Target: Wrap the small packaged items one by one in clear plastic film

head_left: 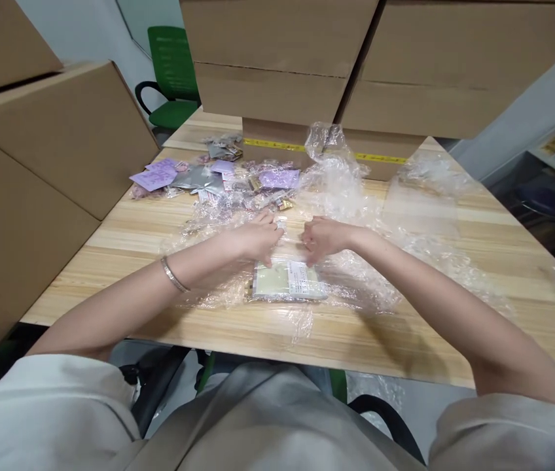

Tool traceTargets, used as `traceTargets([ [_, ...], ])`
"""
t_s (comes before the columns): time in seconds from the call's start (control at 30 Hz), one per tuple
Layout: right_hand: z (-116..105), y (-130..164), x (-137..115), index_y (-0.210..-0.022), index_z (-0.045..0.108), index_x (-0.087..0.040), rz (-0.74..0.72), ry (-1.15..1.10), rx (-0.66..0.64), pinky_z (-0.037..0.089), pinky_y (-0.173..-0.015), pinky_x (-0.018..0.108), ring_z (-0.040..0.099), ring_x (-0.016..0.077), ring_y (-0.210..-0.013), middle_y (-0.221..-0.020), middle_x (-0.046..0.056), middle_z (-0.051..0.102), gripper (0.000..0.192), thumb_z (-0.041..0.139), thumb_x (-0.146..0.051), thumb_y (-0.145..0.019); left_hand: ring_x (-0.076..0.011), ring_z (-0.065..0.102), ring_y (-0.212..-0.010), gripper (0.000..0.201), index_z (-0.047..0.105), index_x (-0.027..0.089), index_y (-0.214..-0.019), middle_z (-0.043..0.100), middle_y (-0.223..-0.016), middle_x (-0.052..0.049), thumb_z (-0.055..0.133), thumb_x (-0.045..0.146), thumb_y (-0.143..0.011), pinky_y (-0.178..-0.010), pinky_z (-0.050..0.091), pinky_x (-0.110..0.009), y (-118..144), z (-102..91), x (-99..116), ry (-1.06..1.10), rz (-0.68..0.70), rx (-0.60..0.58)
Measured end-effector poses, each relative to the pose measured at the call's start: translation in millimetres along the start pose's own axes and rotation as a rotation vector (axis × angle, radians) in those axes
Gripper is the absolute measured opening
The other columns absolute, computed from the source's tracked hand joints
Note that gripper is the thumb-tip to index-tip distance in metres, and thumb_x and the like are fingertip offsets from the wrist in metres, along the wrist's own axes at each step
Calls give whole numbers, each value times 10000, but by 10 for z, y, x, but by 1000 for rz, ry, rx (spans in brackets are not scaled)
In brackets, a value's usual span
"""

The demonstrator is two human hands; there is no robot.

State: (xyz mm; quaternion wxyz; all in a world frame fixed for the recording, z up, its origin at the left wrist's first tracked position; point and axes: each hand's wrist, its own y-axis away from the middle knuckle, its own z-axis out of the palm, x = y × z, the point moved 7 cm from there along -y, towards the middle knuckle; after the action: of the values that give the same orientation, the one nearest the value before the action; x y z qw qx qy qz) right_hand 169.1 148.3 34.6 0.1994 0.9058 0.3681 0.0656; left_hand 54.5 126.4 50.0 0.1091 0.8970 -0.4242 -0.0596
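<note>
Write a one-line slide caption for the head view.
Left hand and right hand meet over a flat packet amid clear plastic bags on a wooden table.

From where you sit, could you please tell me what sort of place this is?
Probably a small packing or stock room: stacked cardboard boxes crowd a wooden table strewn with clear plastic bags and small purple packets.
</note>
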Motion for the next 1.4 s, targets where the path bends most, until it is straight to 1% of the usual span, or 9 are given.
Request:
traceTargets([
  [0.13, 78, 387, -181, -803, 626, -173, 26, 70, 124, 311, -599, 285, 579, 173, -715, -828, 62, 685, 87, 567, -114, -827, -257, 645, -905, 193, 619, 102, -1048, 706, -943, -136, 576, 158, -868, -820, 464, -346, 321, 14, 172, 12, -7, 103],
  [0.3, 523, 794, -471, -955, 611, -155, -44, 222, 247, 225, -521, 294, 574, 163, -626, -798, 60, 682, 216, 490, -11, -849, -205, 644, -654, 234, 605, 154, -950, 696, -766, -74, 447, 10, -856, -587, 441, -289, 702, 378, 423, 22, -37, 72],
  [0.47, 765, 1035, -509, -1036, 615, -160, -78, 250, 300, 345, -570, 291, 619, 199, -747, -892, 76, 678, 265, 462, -20, -871, -231, 652, -770, 286, 575, 136, -1011, 686, -906, -114, 430, -40, -838, -654, 486, -322, 930, 584, 546, -63, -15, 44],
  [0.63, 371, 1237, -549, -988, 680, -129, 43, 71, 401, 441, -940, 471, 627, 279, -934, -1000, 140, 679, 217, 560, -269, -875, -265, 591, -993, 155, 583, 141, -1000, 626, -1060, -132, 483, 131, -883, -880, 499, -411, 1212, 414, 560, 124, 4, 124],
  [0.73, 136, 1115, -838, -1197, 651, -80, 56, 61, 605, 266, -1148, 536, 554, 319, -1206, -1250, 181, 645, 418, 413, -356, -994, -367, 484, -1238, 276, 618, 146, -1071, 585, -1232, -163, 574, 294, -843, -1066, 380, -564, 1355, 355, 564, 143, -35, 172],
  [0.83, 283, 743, -1261, -1479, 427, -103, -139, -1, 596, 194, -1198, 543, 343, 306, -1438, -1534, 136, 437, 599, 307, -487, -1036, -412, 297, -1430, 464, 578, 199, -1288, 478, -1454, -147, 570, 270, -830, -1156, 203, -657, 1473, 460, 508, 122, -96, 175],
  [1.07, 644, 414, -1412, -1545, 331, -201, -209, -154, 452, 165, -1191, 604, 208, 299, -1502, -1608, 58, 298, 545, 268, -430, -1054, -288, 385, -1433, 522, 483, 253, -1441, 464, -1524, -100, 408, 135, -938, -1148, 344, -514, 1874, 909, 128, 114, -232, 210],
  [1.27, 568, 475, -1384, -1535, 354, -235, -212, -205, 459, 183, -1188, 596, 252, 277, -1490, -1586, 32, 353, 501, 253, -333, -1055, -354, 474, -1335, 417, 624, 291, -1241, 598, -1363, -135, 469, 74, -922, -1053, 371, -609, 2048, 513, 38, -58, -379, 416],
  [1.4, 584, 445, -1413, -1493, 432, -225, -206, -158, 487, 208, -1170, 613, 306, 301, -1462, -1554, 57, 419, 480, 304, -295, -1036, -376, 450, -1264, 420, 575, 324, -1285, 482, -1457, -117, 483, 101, -941, -940, 384, -587, 1693, -38, 388, -196, -393, 637],
])
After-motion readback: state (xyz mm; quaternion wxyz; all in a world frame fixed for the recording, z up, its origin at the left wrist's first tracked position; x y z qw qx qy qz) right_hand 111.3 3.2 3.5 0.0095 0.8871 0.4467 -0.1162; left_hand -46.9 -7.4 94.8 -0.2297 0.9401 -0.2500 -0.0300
